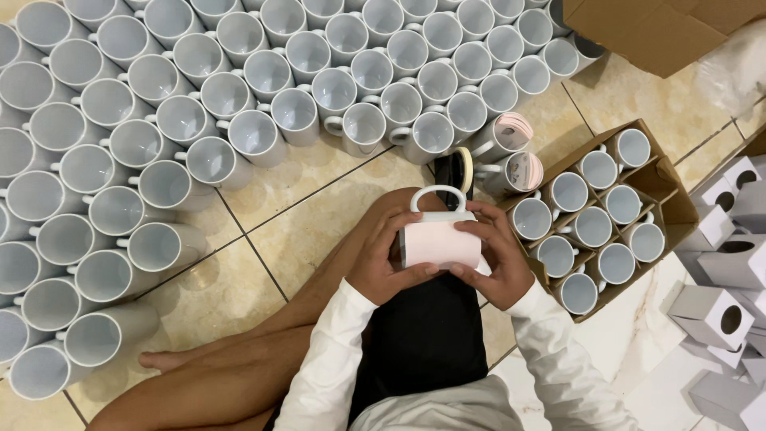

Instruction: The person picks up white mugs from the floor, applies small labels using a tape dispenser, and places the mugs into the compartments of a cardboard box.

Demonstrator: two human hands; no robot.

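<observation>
While rows of white mugs cover the tiled floor and a cardboard box sits right, both arms bend inward over the lap. Left hand and right hand clasp a paper-wrapped mug between them, handle up, fingers curled around its ends.

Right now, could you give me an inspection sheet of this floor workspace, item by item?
Surface: beige tiled floor.
Job's things: white mug wrapped in a pale pink sheet, handle up.
Clutter: rows of white mugs; cardboard box of mugs; two wrapped mugs; tape roll; small white boxes.
Grips: left hand and right hand both hold the mug.
Cables: nothing seen.
Surroundings: another cardboard box, top right.
</observation>
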